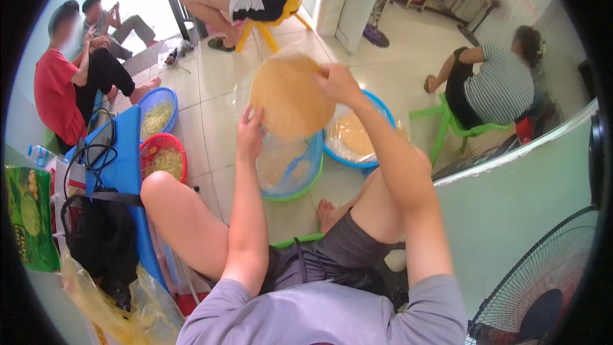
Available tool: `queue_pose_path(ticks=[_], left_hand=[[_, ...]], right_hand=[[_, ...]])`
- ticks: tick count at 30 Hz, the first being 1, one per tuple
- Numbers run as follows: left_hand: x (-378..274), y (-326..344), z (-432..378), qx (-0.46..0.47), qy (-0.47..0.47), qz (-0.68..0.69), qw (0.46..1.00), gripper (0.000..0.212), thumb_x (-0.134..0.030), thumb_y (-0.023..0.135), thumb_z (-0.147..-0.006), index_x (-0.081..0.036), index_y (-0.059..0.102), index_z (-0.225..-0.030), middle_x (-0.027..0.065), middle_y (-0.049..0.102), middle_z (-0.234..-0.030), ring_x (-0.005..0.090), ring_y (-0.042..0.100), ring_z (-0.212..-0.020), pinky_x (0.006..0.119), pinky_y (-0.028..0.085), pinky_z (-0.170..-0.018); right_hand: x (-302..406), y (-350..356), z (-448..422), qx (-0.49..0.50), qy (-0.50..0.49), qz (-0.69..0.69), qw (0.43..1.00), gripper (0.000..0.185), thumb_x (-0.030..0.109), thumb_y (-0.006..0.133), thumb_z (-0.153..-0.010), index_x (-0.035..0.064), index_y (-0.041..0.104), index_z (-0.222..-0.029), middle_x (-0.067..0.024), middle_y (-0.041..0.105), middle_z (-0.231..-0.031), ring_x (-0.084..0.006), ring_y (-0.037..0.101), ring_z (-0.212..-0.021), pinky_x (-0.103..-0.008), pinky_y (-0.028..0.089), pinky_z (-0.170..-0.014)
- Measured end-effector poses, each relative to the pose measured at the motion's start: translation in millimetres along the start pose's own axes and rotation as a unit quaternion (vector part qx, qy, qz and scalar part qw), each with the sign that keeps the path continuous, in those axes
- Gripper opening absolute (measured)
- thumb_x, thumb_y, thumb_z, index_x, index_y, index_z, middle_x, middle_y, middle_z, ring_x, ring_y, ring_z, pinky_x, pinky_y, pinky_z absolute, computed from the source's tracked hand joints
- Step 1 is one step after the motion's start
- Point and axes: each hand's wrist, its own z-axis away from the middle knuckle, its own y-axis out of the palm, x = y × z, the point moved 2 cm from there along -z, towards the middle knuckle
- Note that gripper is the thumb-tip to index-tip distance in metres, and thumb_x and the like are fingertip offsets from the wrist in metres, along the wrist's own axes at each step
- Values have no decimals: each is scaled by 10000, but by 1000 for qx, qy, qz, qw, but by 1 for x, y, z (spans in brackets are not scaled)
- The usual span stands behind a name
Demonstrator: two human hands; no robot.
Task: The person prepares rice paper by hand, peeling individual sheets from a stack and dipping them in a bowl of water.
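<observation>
A thin, round tan sheet [289,98], apparently rice paper, is held up in front of me, partly blurred. My right hand [337,85] pinches its upper right edge. At its lower left edge, my left hand [250,129] has the rim between thumb and fingers. Below the sheet stands a green-rimmed basin [292,196] lined with clear plastic, its contents partly hidden. Right of that, behind my right forearm, is a blue basin [383,100] lined with plastic. Similar tan round sheets [355,133] lie inside it.
A blue basket [175,98] and a red basket [183,153] of pale shreds stand at left, beside a blue table [127,153] with cables. Several people sit around, one on a green chair [448,120], another on a yellow chair [287,12]. A fan [541,278] stands at lower right.
</observation>
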Motion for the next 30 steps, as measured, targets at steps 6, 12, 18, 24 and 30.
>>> queue_pose_path(ticks=[6,12,18,24,30], left_hand=[[-11,3,10,47,-25,6,999,453,-114,515,-875,-81,339,-1291,107,508,-1183,234,522,-1049,423,486,-747],[-7,-19,8,-19,-6,-75,997,430,-126,500,-883,-103,351,-1287,136,493,-1200,263,560,-986,379,500,-706],[10,-35,5,-58,-54,-38,996,458,-113,513,-858,-115,358,-1289,125,520,-1161,234,580,-920,328,501,-683],[77,-62,15,-119,-148,-162,968,533,-77,566,-787,-94,366,-1281,130,556,-1082,235,586,-883,351,494,-705],[140,-139,34,-214,-63,-561,797,720,-107,660,-642,-28,329,-1277,184,559,-1045,337,555,-937,392,428,-824]], right_hand=[[-3,-4,1,7,-5,-83,997,248,236,537,-799,13,607,-879,-166,623,-777,-253,590,-702,-338,450,-653],[2,-24,2,-97,-15,-77,992,247,222,533,-820,21,609,-942,-151,638,-837,-243,609,-753,-326,455,-681],[-18,-49,-4,-166,3,-130,978,268,190,547,-834,8,604,-1022,-112,659,-873,-160,612,-758,-283,458,-680],[-32,-59,10,-155,48,-164,973,269,190,577,-827,-16,609,-996,-86,658,-846,-107,592,-723,-255,450,-651],[-28,-62,10,-166,46,-156,973,249,183,574,-824,-16,618,-967,-77,655,-821,-107,581,-697,-260,446,-633]])
